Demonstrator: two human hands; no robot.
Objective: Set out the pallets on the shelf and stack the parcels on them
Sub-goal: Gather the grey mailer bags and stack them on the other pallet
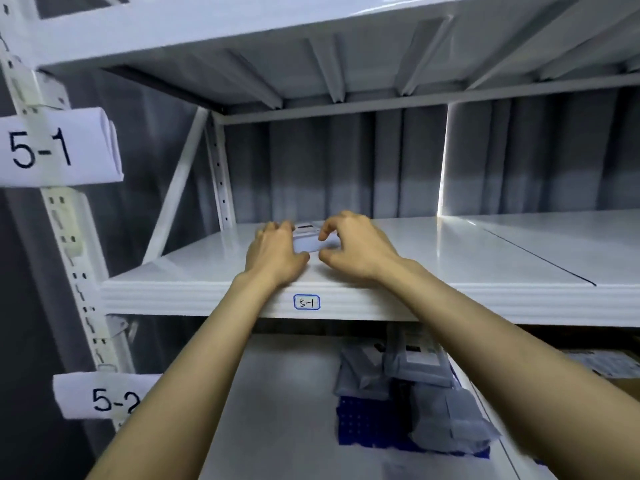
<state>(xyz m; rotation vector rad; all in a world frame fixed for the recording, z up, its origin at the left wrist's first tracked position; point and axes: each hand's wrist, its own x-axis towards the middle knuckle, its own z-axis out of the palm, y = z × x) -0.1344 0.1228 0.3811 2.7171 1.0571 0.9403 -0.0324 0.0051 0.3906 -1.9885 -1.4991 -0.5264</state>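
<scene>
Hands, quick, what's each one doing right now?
Left hand: grips the small parcel at its left end.
Right hand: pinches the same parcel's right end.

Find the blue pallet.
Head view, lower right: the pallet lies on the 5-2 shelf, under grey parcels.

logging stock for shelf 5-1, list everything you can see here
upper shelf: one, white, sticker reads 5-1
flat parcel: one, pale grey, upper shelf
paper tags: two, white, left post, 5-1 and 5-2
pallet: one, blue, lower shelf
grey parcels: several, grey, on the pallet
box: one, brown, lower right edge
backdrop: one, dark grey, behind the shelves
left grip: one, bare, holds the parcel's left end
right grip: one, bare, pinches its right end
</scene>
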